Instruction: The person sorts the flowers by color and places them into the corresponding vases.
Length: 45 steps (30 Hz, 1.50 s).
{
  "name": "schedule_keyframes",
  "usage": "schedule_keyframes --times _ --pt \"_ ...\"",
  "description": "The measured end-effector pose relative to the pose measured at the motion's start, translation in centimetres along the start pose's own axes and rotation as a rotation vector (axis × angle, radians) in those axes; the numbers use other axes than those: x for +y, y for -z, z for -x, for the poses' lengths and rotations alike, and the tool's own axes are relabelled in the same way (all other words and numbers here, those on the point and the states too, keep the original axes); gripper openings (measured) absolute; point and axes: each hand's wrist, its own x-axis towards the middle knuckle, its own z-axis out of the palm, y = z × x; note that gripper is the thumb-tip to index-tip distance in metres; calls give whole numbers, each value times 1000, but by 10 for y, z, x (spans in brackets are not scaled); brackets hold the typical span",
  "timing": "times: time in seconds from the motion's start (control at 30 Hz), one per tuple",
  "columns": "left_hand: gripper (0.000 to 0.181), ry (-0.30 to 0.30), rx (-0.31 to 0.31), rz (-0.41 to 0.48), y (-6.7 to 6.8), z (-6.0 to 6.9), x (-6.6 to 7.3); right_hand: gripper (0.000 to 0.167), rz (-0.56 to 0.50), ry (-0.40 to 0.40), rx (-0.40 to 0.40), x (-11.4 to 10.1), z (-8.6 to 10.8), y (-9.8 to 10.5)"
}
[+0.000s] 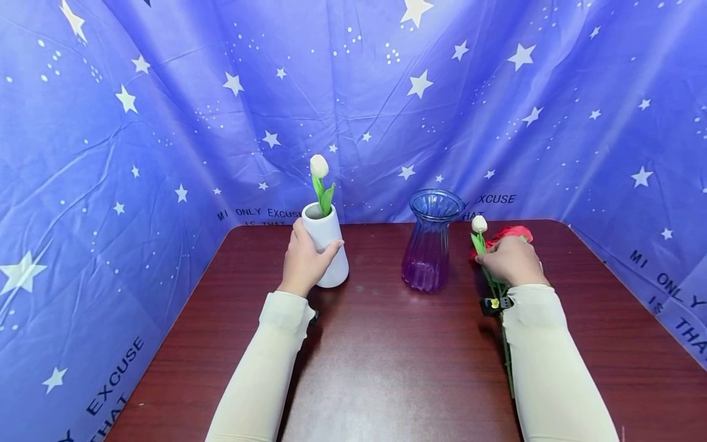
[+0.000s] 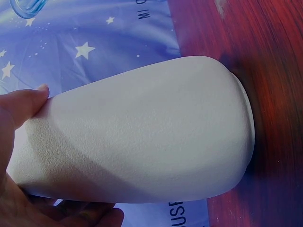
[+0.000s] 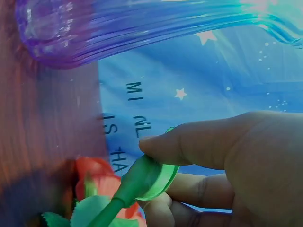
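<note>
My left hand (image 1: 308,261) grips a white vase (image 1: 329,264) around its upper part, thumb and fingers on opposite sides. One white tulip (image 1: 319,167) with green leaves stands in that vase. In the left wrist view the white vase (image 2: 142,132) has its base at the dark red tabletop. On the right, my right hand (image 1: 510,261) pinches a second white tulip (image 1: 479,224) by its green leaf and stem (image 3: 142,177) between thumb and fingers. Red flowers (image 1: 516,232) lie on the table behind and below that hand, partly hidden by it.
A ribbed glass vase (image 1: 426,252), blue above and purple below, stands between the hands, nearer the right one. Green stems (image 1: 508,362) run along the table beside the right forearm. A blue star-printed cloth (image 1: 364,110) hangs around the table's back and sides.
</note>
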Motion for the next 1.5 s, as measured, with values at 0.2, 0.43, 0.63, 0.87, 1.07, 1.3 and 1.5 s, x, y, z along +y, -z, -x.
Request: schedule_keyframes --times 0.2,0.43,0.63,0.87,1.07,1.3,1.5 --pt "94 -12 7 -1 -1 0 0 34 -36 11 27 -8 4 8" --pt "94 -25 12 6 -2 -1 2 41 -72 19 55 -16 11 19" --pt "95 -17 6 3 -4 -3 2 44 -81 36 87 -24 16 29" --pt "94 -23 9 7 -4 -6 2 42 -90 50 141 -30 20 38" --pt "93 -16 6 2 -3 -6 3 43 -128 44 208 -38 27 43" --pt "94 3 -4 12 -2 -1 1 49 -153 57 253 -45 33 46" --pt "95 4 -5 11 -1 0 0 48 -151 85 291 -49 38 50"
